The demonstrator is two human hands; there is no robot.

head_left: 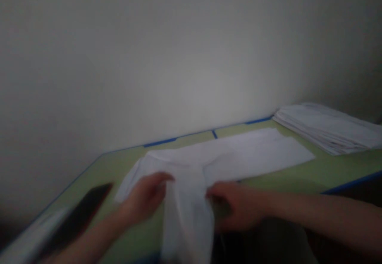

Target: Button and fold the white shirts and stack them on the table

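Note:
Between my hands hangs a thin white sheet (188,204), paper-like, upright and slightly bent, its lower end dropping past the table's front edge. Whether it is a single sheet or a bag is blurred. My left hand (147,194) pinches its left edge between thumb and fingers. On the opposite edge, my right hand (235,204) grips with the thumb on top and curled fingers below. Behind it, several flat white sheets (256,154) lie overlapped across the table, partly covered by the held one.
A thick pile of white sheets (331,127) stands at the right, near the wall (191,57). A dark flat object with a reddish edge (80,212) and a blurred white item (38,232) lie at the left. The green table (119,160) has blue edging.

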